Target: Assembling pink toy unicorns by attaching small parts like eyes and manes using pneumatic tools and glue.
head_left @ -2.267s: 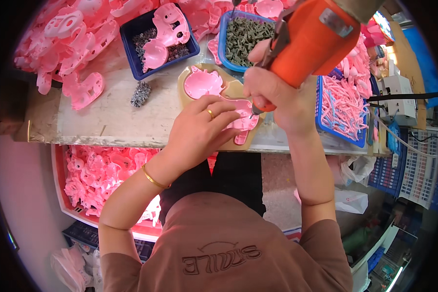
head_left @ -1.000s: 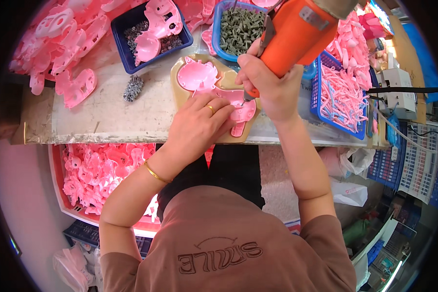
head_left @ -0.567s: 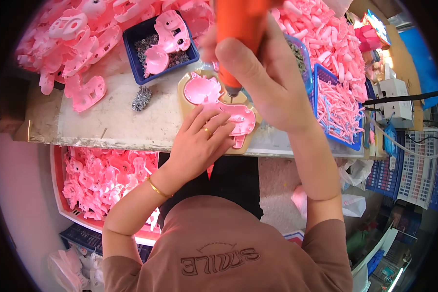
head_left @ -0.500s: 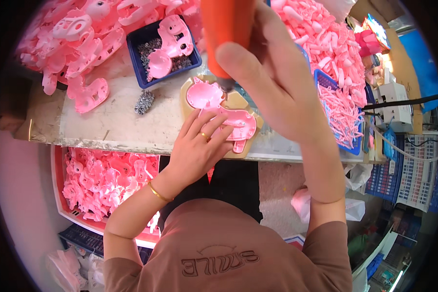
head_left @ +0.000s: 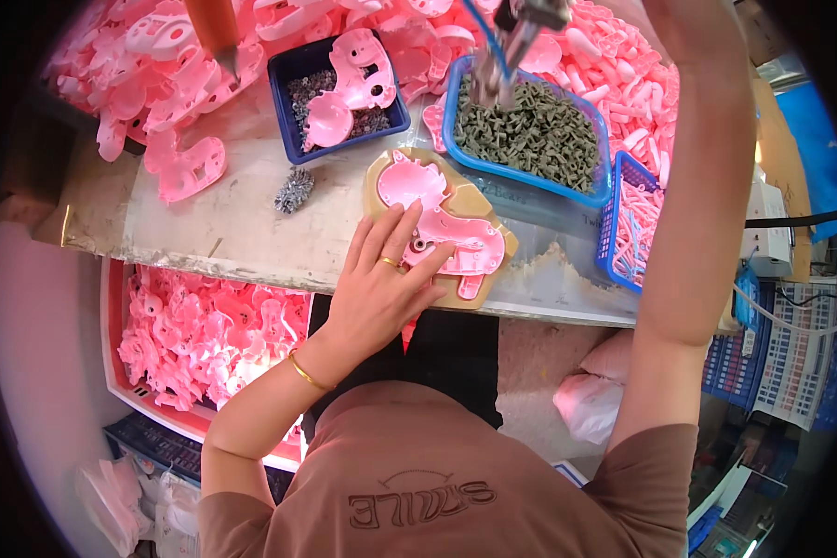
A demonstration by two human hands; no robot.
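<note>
Under the spread fingers (head_left: 402,232) of the left hand (head_left: 381,284), a pink shell (head_left: 474,232) sits in a tan jig (head_left: 470,198) on the bench (head_left: 242,223), probably light, stiff, smooth (best held by its rim); the right hand is out of view.

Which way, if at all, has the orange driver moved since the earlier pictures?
Yes, leftward. Judged against the navy tray, the orange driver was on its right; now it shows on its left, in front of the pink pile.

Right hand (head_left: 696,28) cropped, orange tool (head_left: 212,23) cut off
</note>
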